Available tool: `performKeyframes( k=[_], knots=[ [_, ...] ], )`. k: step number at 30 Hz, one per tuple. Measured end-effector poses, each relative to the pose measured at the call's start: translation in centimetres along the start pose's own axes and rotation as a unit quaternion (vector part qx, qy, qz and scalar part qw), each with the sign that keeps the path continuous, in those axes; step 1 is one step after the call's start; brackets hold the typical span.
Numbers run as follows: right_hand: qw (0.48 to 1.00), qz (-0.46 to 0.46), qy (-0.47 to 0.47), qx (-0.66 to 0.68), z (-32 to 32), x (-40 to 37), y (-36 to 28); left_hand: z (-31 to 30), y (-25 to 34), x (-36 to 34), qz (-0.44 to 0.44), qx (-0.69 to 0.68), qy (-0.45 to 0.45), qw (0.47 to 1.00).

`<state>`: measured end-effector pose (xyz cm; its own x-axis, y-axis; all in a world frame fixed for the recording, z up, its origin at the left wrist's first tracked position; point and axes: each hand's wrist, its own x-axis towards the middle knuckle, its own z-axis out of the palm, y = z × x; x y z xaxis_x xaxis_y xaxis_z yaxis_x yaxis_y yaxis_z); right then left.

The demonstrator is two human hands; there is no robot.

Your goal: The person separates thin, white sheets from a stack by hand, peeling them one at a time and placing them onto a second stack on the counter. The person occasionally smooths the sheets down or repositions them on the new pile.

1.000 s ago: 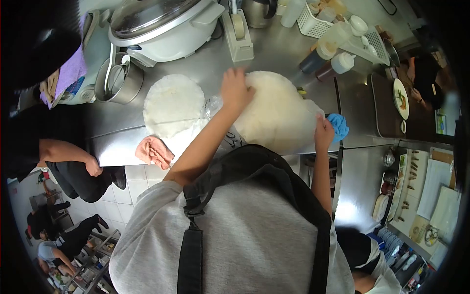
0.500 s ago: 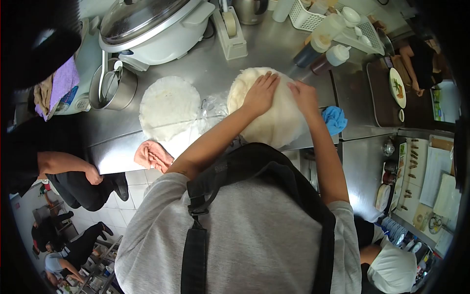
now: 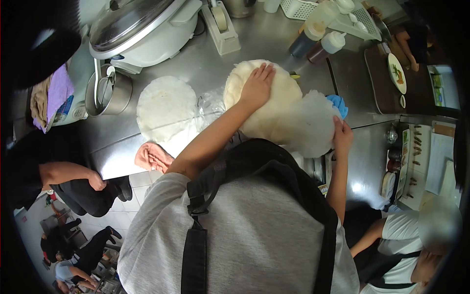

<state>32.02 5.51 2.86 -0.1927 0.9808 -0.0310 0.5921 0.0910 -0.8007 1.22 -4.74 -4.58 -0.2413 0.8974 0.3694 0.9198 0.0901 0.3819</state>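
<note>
My left hand (image 3: 258,88) lies flat, fingers stretched, on top of a thick stack of round, thin dough wrappers (image 3: 267,120). Off to the right, my right hand (image 3: 343,133) pinches the edge of a single wrapper (image 3: 318,120). That wrapper is thin and see-through, and hangs spread between hand and stack; its left part is blurred against the pile. Left of the stack lies a smaller pile of pale round wrappers (image 3: 165,110) on the steel counter. Crumpled clear plastic (image 3: 210,109) sits between the two piles.
Sauce bottles (image 3: 307,39) and a tape dispenser (image 3: 221,29) stand behind. A large cooker (image 3: 142,36) and a metal pot (image 3: 120,93) are at left. A pink cloth (image 3: 152,157) lies at the front edge, a blue cloth (image 3: 339,105) at right. Co-workers stand on both sides.
My right hand has moved right and toward me, drawing one wrapper away from the stack. My left hand stays flat on the pile. A co-worker at lower right has come further into view.
</note>
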Motion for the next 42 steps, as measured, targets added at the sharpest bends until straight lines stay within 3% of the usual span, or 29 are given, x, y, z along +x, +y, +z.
performKeyframes(
  k=[9,13,16,18,22,25,26,28,30,32,34,38,42],
  knots=[
    [0.987,0.042,0.127,0.091,-10.3,-4.1,1.6,-0.8,0.2,0.0,0.004,-0.022,-0.016,1.0],
    [0.978,0.07,0.117,0.161,-13.5,-4.8,-1.5,-1.2,0.0,0.0,0.011,-0.073,-0.004,0.997],
    [0.993,0.035,0.032,0.105,-11.7,-4.7,-5.7,-3.9,2.2,0.3,-0.043,-0.28,-0.012,0.959],
    [0.997,0.005,-0.049,0.065,-9.2,-5.0,-10.4,-6.4,3.6,0.2,0.037,-0.345,-0.018,0.938],
    [0.96,-0.093,-0.237,0.119,-4.2,-6.3,-19.4,-13.7,5.7,-0.4,0.046,-0.466,-0.075,0.881],
    [0.899,-0.208,-0.377,0.083,-1.8,-5.9,-23.9,-18.5,1.1,-1.8,-0.061,-0.52,-0.133,0.841],
    [0.89,-0.206,-0.393,0.104,-0.3,-5.6,-24.5,-20.0,-0.9,-2.5,-0.094,-0.53,-0.156,0.828],
    [0.87,-0.203,-0.424,0.146,3.7,-4.8,-25.1,-23.1,-4.3,-5.0,-0.117,-0.427,-0.094,0.892],
    [0.875,-0.222,-0.417,0.105,8.0,-3.7,-25.8,-26.0,-7.5,-8.0,-0.263,-0.427,-0.07,0.862],
    [0.869,-0.245,-0.416,0.104,13.0,-2.8,-26.1,-27.8,-11.7,-10.4,-0.274,-0.396,-0.011,0.876],
    [0.858,-0.339,-0.366,0.124,17.5,-2.7,-27.1,-31.1,-13.1,-12.1,-0.305,-0.237,0.047,0.921],
    [0.82,-0.462,-0.295,0.163,24.0,-4.4,-28.5,-33.3,-14.1,-15.8,-0.207,-0.114,0.262,0.936],
    [0.797,-0.516,-0.297,0.098,28.0,-7.1,-25.8,-31.0,-13.1,-21.5,-0.281,0.077,0.267,0.918]
  ],
)
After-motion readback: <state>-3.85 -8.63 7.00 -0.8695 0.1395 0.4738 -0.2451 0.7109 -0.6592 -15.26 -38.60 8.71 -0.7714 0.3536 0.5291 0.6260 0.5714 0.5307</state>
